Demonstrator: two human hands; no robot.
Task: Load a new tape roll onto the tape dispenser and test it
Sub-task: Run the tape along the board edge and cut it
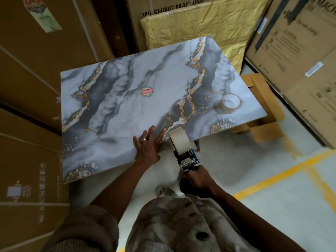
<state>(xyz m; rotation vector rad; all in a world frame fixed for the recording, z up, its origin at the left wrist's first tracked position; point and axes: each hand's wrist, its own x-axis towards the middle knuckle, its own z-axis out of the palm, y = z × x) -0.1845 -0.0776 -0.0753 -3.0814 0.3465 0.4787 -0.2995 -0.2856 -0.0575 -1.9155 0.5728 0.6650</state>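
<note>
Roll (180, 142) sits on dispenser (187, 159) at tabletop (118, 106) near edge, so loading looks done. Right hand (197, 180) grips handle; left hand (146, 144) lies flat, fingers spread. Test pull left. Second roll (229, 103) sits far right.

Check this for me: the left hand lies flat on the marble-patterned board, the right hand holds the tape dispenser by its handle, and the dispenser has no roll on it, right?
Not quite. The head view shows a tape roll mounted on the tape dispenser. The rest holds: left hand flat on the board, right hand gripping the handle.
</note>
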